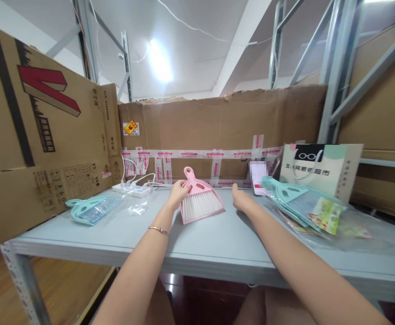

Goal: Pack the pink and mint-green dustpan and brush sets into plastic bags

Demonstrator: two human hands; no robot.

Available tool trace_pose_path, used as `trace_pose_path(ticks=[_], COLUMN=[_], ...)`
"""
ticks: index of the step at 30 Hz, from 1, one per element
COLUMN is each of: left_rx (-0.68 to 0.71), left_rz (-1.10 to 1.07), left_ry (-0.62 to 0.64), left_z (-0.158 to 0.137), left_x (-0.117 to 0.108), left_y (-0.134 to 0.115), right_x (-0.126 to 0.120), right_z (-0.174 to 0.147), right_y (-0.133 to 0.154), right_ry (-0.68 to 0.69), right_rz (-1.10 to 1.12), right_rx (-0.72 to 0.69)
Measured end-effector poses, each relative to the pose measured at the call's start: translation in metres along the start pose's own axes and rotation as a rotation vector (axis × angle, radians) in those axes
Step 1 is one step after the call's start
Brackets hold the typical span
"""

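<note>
A pink dustpan and brush set [200, 202], its white bristles nested in the pan, is held upright and slightly tilted above the middle of the shelf. My left hand [180, 192] grips its left side just below the looped handle, the thumb on the front. To the right, apart from the set, my right hand [241, 198] hovers with a finger stretched out and nothing visible in it; its other fingers are partly hidden. A turquoise dustpan and brush set [91, 210] lies on the left. More turquoise sets [294, 198] in clear plastic bags are piled at the right.
Cartons [197, 124] wall off the back and left of the grey shelf [123, 239]. A power strip [138, 190] with white cables lies at the back left. A phone [259, 176] leans near a paper bag [322, 169] at the right. Crumpled plastic [138, 208] lies near the strip.
</note>
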State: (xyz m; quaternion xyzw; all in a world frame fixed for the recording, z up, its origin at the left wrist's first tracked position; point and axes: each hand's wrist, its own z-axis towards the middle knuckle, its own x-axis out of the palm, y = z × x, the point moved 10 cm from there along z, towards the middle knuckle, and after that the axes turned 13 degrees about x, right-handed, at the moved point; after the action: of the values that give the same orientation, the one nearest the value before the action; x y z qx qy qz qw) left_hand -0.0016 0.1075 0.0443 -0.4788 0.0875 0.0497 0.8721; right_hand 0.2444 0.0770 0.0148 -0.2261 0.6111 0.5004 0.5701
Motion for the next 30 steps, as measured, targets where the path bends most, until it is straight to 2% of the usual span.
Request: trace_pose_path(ticks=[3,5,7,9,11,14,16,19,22,26,28,30], left_rx=[-0.007,-0.014,-0.026,-0.026,-0.008,0.052,0.077,0.088,0.098,0.027,-0.06,-0.091], left_rz=[-0.023,-0.05,-0.093,-0.135,-0.168,-0.194,-0.168,-0.095,-0.06,-0.058,-0.087,-0.16], left_ry=[-0.043,-0.057,-0.033,0.006,0.026,0.02,0.013,0.026,0.039,0.009,0.045,0.134], left_z=[0.002,0.002,0.002,0.001,0.0,0.001,0.003,0.005,0.005,-0.001,-0.006,-0.01], left_x=[-0.003,-0.005,-0.003,0.0,0.002,0.002,0.003,0.005,0.007,0.005,0.009,0.02], left_y=[0.004,0.008,0.011,0.011,0.009,0.003,0.002,0.005,0.003,0.001,0.005,0.004], right_x=[-0.016,-0.028,-0.033,-0.03,-0.023,-0.02,-0.017,-0.003,0.002,-0.004,-0.008,-0.017], right_z=[0.006,0.004,-0.004,-0.017,-0.032,-0.05,-0.056,-0.063,-0.07,-0.071,-0.069,-0.072], right_y=[-0.003,0.005,0.022,0.045,0.064,0.079,0.081,0.082,0.088,0.098,0.101,0.105], right_ry=[-0.056,-0.068,0.013,0.183,0.314,0.338,0.363,0.52,0.604,0.493,0.359,0.198], right_rz=[0.267,0.495,0.74,0.92,0.918,0.821,0.78,0.758,0.811,0.778,0.679,0.588], right_rx=[0.043,-0.014,-0.148,-0.295,-0.392,-0.48,-0.485,-0.442,-0.5,-0.636,-0.693,-0.785])
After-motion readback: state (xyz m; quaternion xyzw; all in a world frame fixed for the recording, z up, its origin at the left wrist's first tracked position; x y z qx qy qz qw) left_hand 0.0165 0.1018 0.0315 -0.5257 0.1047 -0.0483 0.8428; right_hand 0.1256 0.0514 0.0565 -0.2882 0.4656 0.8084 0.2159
